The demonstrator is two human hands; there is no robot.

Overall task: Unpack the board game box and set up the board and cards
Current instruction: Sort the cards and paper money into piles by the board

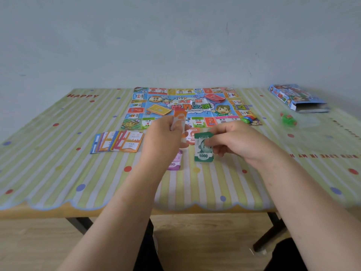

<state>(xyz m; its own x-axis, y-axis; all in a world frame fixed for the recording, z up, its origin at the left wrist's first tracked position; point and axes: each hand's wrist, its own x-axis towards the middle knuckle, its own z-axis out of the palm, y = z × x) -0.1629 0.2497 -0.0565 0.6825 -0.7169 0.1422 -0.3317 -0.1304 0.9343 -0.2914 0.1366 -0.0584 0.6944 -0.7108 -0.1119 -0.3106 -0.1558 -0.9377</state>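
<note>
The colourful game board (187, 106) lies unfolded at the table's far middle, with a yellow card stack (158, 109), a red card stack (214, 97) and a white die (192, 102) on it. My left hand (162, 137) grips a stack of paper money (178, 120) with an orange note in front. My right hand (236, 139) pinches a green 1000 note (203, 148) just above the table. An orange note (190, 136) and a purple note (174, 161) lie between my hands. A fan of property cards (117, 141) lies to the left.
The open blue game box (297, 98) lies at the far right. Coloured tokens (249, 119) sit at the board's near right corner, and green pieces in a clear bag (288, 120) lie further right. A striped cloth (58, 163) covers the table.
</note>
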